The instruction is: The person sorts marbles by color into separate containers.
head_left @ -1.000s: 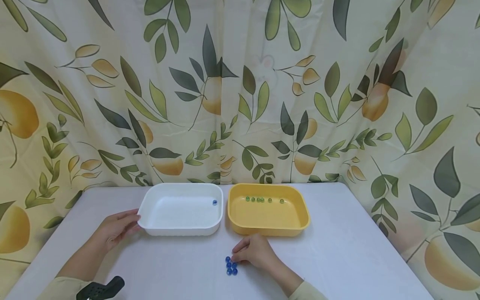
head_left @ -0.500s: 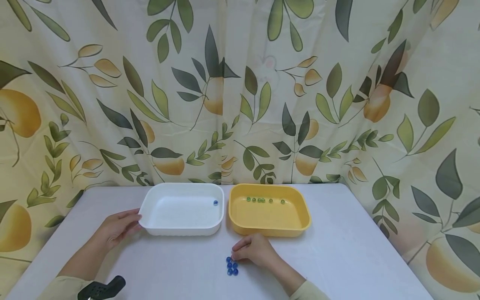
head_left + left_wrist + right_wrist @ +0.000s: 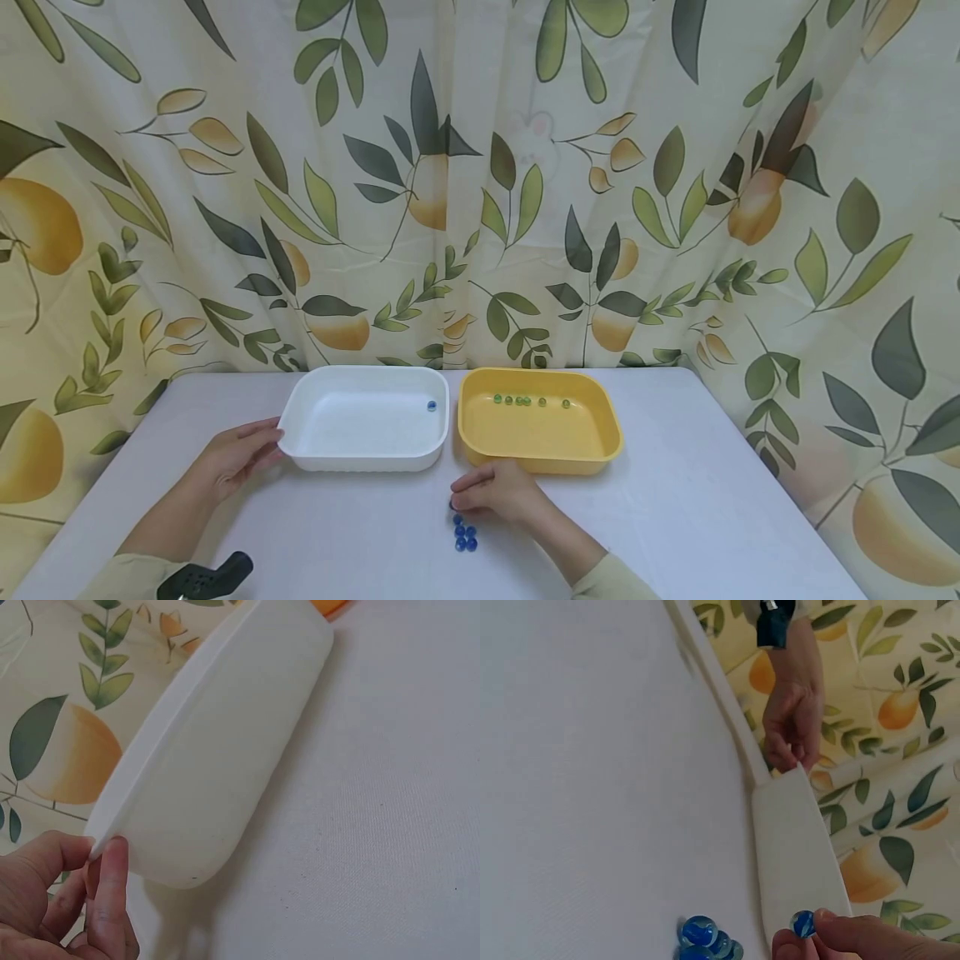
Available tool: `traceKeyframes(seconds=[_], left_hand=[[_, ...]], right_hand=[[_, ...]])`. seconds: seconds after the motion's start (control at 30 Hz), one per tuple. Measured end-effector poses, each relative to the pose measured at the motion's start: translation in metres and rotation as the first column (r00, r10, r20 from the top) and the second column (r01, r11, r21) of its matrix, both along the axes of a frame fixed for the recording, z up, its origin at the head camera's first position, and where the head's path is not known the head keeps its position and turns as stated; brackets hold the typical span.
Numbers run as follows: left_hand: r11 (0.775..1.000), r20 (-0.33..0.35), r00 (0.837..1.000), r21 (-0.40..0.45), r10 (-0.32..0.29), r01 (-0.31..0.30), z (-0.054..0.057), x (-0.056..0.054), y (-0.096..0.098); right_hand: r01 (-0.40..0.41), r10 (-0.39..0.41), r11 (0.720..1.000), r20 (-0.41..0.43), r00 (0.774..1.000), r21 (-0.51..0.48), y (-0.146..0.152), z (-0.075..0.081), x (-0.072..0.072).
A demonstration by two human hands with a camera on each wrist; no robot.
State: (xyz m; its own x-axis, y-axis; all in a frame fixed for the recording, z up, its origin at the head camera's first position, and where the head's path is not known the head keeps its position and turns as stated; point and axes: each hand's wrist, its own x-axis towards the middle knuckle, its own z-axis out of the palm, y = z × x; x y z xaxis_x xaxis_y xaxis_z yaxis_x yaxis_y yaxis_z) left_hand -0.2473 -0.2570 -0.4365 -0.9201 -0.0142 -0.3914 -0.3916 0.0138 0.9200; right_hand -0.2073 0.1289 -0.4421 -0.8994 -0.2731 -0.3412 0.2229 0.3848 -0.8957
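At six o'clock in the head view, the right hand (image 3: 501,492) pinches a glassy, round blue marble (image 3: 803,924) near a marble cluster (image 3: 471,531); at eight, the left hand (image 3: 238,457) pinches the smooth white tray (image 3: 360,464) by its rim.

1. Left hand (image 3: 238,460) grips the left end of a white tray (image 3: 360,463); one blue marble (image 3: 431,407) lies inside, near the right end.
2. Right hand (image 3: 497,492) pinches a mostly hidden dark marble (image 3: 452,505) near five blue marbles (image 3: 461,544) on the counter (image 3: 690,508).
3. Yellow tray (image 3: 562,465) holds six green marbles (image 3: 519,401).
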Motion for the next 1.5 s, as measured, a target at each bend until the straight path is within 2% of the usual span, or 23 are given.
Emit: traceKeyframes(seconds=[0.3, 0.63, 0.77, 1.03, 1.3, 1.5], left_hand=[[1.0, -0.002, 1.0, 0.005, -0.006, 0.006, -0.001, 0.0, 0.0], [1.0, -0.003, 1.0, 0.007, -0.017, 0.017, -0.001, 0.0, -0.001], [1.0, -0.001, 1.0, 0.002, -0.017, 0.017, 0.0, 0.0, -0.001], [1.0, -0.011, 1.0, 0.009, -0.015, 0.015, -0.001, 0.0, -0.001], [0.999, -0.025, 0.999, -0.016, -0.028, 0.028, 0.0, 0.002, 0.0], [1.0, -0.024, 1.0, 0.011, -0.02, 0.02, 0.0, 0.002, -0.001]], right_hand=[[0.0, 0.001, 1.0, 0.029, 1.0, -0.019, -0.01, 0.013, -0.007], [0.0, 0.002, 0.991, 0.018, 1.0, -0.133, -0.024, 0.039, -0.017], [0.012, -0.007, 0.984, 0.032, 0.999, -0.176, -0.031, 0.044, -0.021], [0.031, -0.02, 0.978, 0.056, 0.998, -0.205, -0.043, 0.044, -0.032], [0.096, -0.071, 0.968, 0.113, 0.991, -0.233, -0.056, 0.039, -0.047], [0.121, -0.095, 0.963, 0.116, 0.989, -0.24, -0.066, 0.036, -0.057]])
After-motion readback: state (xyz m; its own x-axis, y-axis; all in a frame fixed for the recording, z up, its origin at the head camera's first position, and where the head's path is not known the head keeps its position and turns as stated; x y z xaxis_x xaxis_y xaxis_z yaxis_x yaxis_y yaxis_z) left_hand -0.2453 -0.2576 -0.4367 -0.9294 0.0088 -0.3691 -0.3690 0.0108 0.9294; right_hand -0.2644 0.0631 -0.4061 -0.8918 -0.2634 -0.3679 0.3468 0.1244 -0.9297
